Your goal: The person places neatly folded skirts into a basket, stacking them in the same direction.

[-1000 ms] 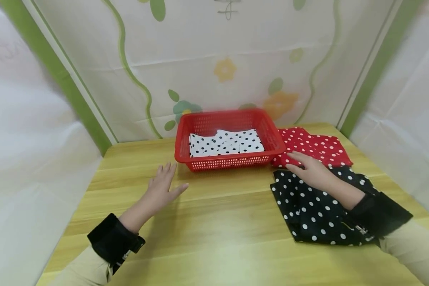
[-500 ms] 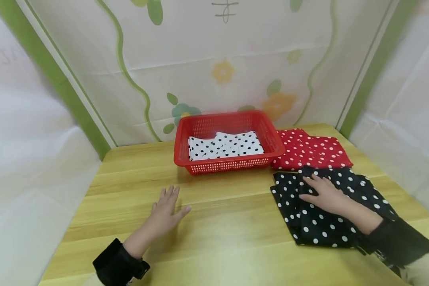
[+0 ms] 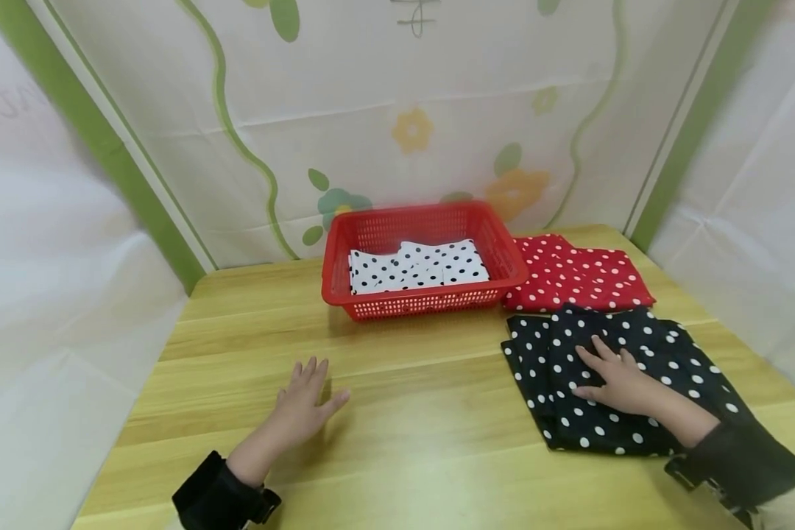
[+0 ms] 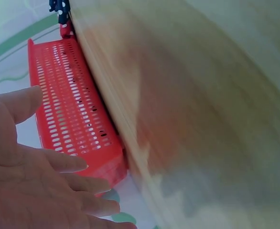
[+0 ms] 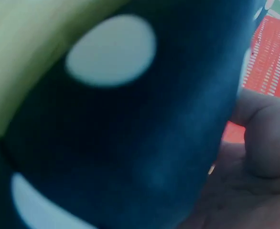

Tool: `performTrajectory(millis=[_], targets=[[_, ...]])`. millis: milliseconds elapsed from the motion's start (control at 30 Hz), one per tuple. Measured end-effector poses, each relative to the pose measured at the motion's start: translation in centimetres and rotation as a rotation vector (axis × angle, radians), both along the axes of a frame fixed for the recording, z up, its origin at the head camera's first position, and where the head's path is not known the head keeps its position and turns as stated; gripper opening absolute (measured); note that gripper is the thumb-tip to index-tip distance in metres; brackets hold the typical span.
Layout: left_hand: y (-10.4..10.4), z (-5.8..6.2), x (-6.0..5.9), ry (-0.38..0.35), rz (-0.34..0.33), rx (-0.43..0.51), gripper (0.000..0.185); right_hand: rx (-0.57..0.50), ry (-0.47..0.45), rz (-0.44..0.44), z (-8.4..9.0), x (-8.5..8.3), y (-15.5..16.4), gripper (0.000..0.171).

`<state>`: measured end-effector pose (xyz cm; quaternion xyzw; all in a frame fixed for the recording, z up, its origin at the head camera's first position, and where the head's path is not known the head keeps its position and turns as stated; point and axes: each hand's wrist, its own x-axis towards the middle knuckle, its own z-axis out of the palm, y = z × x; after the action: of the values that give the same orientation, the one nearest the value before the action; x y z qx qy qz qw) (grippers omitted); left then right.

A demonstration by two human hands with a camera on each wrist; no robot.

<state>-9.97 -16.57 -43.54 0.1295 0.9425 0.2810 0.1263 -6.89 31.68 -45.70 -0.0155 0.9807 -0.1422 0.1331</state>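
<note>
Both the left hand (image 3: 300, 412) and right hand (image 3: 626, 388) are spread, gripping nothing: the former is poised left-front of the red plastic basket (image 3: 404, 306); by the latter, right-front of it, folded black polka-dot fabric (image 3: 589, 421) is touched. White polka-dot fabric (image 3: 424, 269) is contained by the basket's walls.

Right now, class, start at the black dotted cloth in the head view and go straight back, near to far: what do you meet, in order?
Black dotted cloth → red dotted cloth → flower-printed backdrop.
</note>
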Motion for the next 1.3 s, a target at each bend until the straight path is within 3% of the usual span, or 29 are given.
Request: performTrajectory(millis=[367,1300], targets=[[0.0,0.2,0.1,-0.030,-0.003,0.013,0.076,-0.008,-0.042,-0.007,0.3,0.0,-3.1,0.084],[0.1,0.1,0.2,-0.009,-0.006,0.007,0.074,-0.025,-0.046,-0.035,0.4,-0.1,-8.9,0.081]])
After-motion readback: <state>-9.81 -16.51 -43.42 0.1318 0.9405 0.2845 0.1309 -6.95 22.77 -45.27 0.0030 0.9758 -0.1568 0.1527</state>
